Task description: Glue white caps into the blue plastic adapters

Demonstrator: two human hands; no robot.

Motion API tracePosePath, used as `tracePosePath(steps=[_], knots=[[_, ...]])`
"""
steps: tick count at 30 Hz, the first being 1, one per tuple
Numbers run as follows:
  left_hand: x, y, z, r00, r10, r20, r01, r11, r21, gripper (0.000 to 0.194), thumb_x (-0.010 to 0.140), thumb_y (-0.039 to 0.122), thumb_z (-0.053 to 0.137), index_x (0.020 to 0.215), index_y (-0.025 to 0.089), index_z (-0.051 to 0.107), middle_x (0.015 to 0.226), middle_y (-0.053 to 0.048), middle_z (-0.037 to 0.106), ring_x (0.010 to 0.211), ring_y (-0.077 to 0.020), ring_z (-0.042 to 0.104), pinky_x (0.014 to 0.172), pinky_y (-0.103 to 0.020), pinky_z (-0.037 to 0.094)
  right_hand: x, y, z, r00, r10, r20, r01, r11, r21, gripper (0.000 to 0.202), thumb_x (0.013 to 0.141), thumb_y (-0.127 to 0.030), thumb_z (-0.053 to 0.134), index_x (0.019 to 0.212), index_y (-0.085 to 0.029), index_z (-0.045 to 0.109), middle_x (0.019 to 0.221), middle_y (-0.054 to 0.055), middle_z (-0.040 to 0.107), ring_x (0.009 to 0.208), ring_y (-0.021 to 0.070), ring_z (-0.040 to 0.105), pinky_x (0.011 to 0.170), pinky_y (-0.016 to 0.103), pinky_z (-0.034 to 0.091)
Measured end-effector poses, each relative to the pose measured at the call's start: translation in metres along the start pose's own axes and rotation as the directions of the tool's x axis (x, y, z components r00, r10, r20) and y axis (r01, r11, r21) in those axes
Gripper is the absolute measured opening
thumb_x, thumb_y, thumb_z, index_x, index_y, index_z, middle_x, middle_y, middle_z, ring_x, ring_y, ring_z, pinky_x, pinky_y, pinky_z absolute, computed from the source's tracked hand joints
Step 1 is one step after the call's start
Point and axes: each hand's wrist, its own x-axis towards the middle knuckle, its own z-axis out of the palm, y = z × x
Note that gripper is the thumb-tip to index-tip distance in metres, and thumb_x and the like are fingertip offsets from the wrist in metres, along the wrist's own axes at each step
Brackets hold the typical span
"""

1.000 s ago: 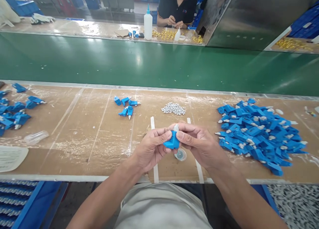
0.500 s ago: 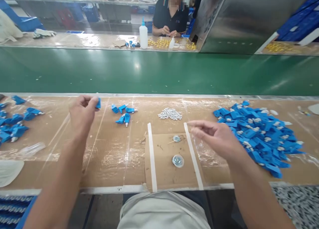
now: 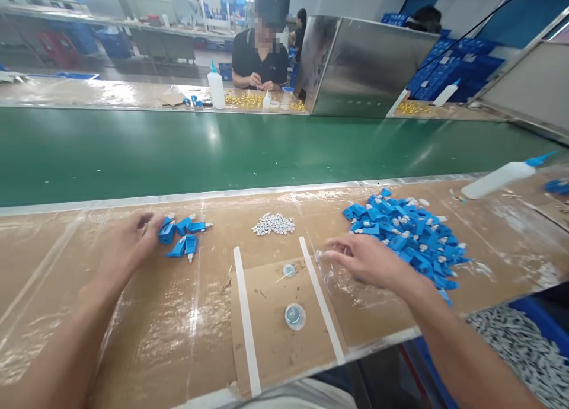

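My left hand [image 3: 138, 238], somewhat blurred, is at the left edge of a small group of blue plastic parts [image 3: 190, 243] with white tips. Its thumb and fingertips are closed at a blue plastic part [image 3: 166, 233] beside that group. My right hand [image 3: 362, 256] hovers right of the taped cardboard, thumb and fingers slightly apart, with nothing visible between them. Below its fingertips lie small clear pieces [image 3: 329, 274]. A large heap of blue parts [image 3: 411, 234] is just beyond that hand. Between the hands is a pile of small grey-white pieces [image 3: 273, 224].
A cardboard sheet [image 3: 271, 350] held by white tape carries a small dish [image 3: 295, 317] and a smaller one [image 3: 288, 270] with a thin stick. A white bottle [image 3: 500, 179] lies at right. Beyond the green belt [image 3: 249, 151], a person [image 3: 262, 59] works beside gold pieces.
My left hand has brought the blue part down to the small group. My right hand stays near the cardboard's right side. The view has turned to the right.
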Motion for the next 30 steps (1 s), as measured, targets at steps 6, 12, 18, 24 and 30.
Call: tracePosePath(steps=[6,12,18,24,30], knots=[[-0.013,-0.003,-0.015,0.977,-0.067,-0.203,0.089,0.991,0.1,0.034,0.081,0.047,0.068,0.109,0.029,0.074,0.108,-0.003,0.077,0.097,-0.0284,0.072,0.087,-0.041,0.052,0.07,0.072,-0.085,0.948,0.279,-0.153,-0.313,0.905,-0.289,0.032,0.085,-0.037,0.064,0.106,-0.02,0.08,0.105,0.012,0.079,0.094,0.0298,0.07,0.074,0.032,0.047],[-0.05,0.037,-0.018,0.979,-0.017,-0.202,0.004,0.998,-0.063,0.023,0.083,0.044,0.071,0.101,0.031,0.076,0.106,0.001,0.078,0.099,-0.0279,0.073,0.094,-0.042,0.053,0.12,0.095,-0.064,0.962,0.268,0.059,-0.252,0.947,-0.2,0.007,0.06,-0.022,0.081,0.062,-0.017,0.076,0.061,0.006,0.071,0.069,0.0236,0.067,0.066,0.03,0.042],[-0.085,0.061,-0.016,0.996,0.051,-0.077,-0.07,0.958,-0.277,0.023,0.083,0.045,0.072,0.101,0.031,0.076,0.107,0.0,0.078,0.106,-0.0283,0.07,0.101,-0.042,0.051,0.094,0.08,-0.062,0.976,0.198,-0.086,-0.188,0.976,0.113,0.023,0.068,-0.039,0.078,0.073,-0.017,0.073,0.07,0.009,0.071,0.076,0.0264,0.066,0.07,0.035,0.046],[-0.137,0.105,0.003,0.914,0.219,0.342,0.005,0.837,-0.548,0.024,0.088,0.04,0.069,0.11,0.03,0.076,0.112,-0.005,0.076,0.104,-0.0277,0.07,0.089,-0.037,0.056,0.033,0.009,-0.055,0.995,0.0,-0.1,0.074,0.677,0.732,0.047,0.072,-0.063,0.077,0.093,-0.021,0.071,0.086,0.009,0.073,0.072,0.0218,0.066,0.068,0.037,0.054],[-0.161,0.158,0.028,0.862,0.38,0.335,0.016,0.641,-0.768,0.034,0.089,0.028,0.07,0.123,0.023,0.069,0.118,-0.01,0.072,0.104,-0.0249,0.069,0.09,-0.036,0.057,0.001,-0.059,-0.012,0.989,-0.139,-0.045,0.082,0.275,0.958,0.025,0.075,-0.039,0.087,0.089,-0.022,0.075,0.085,0.005,0.073,0.075,0.0184,0.067,0.071,0.034,0.056]])
